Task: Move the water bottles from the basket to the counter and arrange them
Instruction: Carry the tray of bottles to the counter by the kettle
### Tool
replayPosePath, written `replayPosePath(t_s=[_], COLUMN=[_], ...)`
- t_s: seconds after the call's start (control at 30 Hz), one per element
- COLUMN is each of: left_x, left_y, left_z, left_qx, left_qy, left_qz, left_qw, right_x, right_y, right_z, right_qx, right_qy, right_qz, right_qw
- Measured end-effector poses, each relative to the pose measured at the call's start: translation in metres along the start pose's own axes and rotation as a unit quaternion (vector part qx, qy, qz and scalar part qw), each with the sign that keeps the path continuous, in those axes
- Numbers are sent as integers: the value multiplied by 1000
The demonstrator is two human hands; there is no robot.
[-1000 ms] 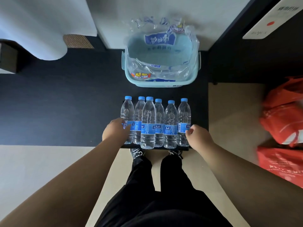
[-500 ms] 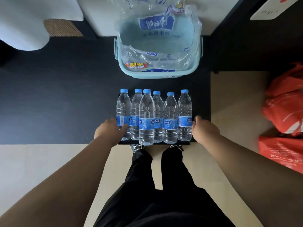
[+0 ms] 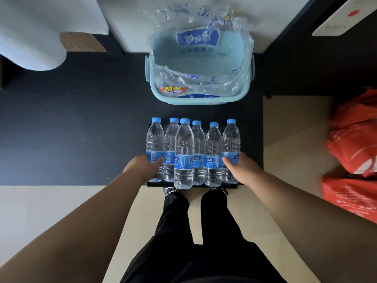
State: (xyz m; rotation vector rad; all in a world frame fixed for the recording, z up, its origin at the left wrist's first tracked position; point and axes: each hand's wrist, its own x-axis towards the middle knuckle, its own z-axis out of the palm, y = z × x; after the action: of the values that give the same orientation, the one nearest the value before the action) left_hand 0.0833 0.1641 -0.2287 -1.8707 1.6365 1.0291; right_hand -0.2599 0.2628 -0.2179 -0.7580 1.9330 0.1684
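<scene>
In the head view, six water bottles (image 3: 184,152) are seen upright in a tight row at the near edge of the dark desk (image 3: 81,129), caps far and labels near; one bottle left of centre stands slightly nearer than the rest. The left hand (image 3: 142,167) is wrapped on the leftmost bottle (image 3: 155,144), thumb laid across its label; the right hand (image 3: 242,169) is set likewise on the rightmost bottle (image 3: 231,144). Each grip is partly closed, the far fingers hidden; the row is judged to be bracketed from both ends so it can be squared. The basket (image 3: 200,99), farther back, is left with only crumpled plastic wrap (image 3: 195,78).
</scene>
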Motion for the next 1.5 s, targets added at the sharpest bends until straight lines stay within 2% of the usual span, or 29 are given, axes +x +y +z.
replayPosePath(t_s=[0.13, 0.2, 0.33, 0.43, 0.57, 0.67, 0.8, 1.0, 1.23, 1.5], left_x=[-2, -4, -2, 2, 5, 4, -3, -24, -61, -112], left_y=[14, 22, 28, 25, 24, 28, 23, 15, 6, -11], left_z=[8, 13, 13, 7, 7, 10, 16, 16, -17, -68], left_qx=[-82, -143, -246, -319, -344, -388, -413, -456, -469, -533], left_qy=[29, 23, -10, -31, -23, -1, 22, 46, 73, 88], left_qz=[-79, -126, -190, -199, -204, -206, -189, -161, -122, -121], left_qw=[993, 981, 950, 926, 916, 898, 891, 874, 872, 833], right_x=[7, 9, 16, 22, 28, 30, 21, -6, -49, -103], right_y=[-13, -18, -15, -17, -21, -21, -17, -14, -34, -85], right_z=[19, 23, 17, 11, 10, 11, 14, 24, 5, -27], right_qx=[114, 172, 246, 276, 282, 301, 320, 347, 356, 297], right_qy=[62, 56, 37, 13, -2, 2, 11, 79, 104, 110], right_qz=[66, 113, 149, 168, 185, 172, 143, 82, 3, -65], right_qw=[989, 977, 957, 946, 941, 938, 936, 931, 929, 946])
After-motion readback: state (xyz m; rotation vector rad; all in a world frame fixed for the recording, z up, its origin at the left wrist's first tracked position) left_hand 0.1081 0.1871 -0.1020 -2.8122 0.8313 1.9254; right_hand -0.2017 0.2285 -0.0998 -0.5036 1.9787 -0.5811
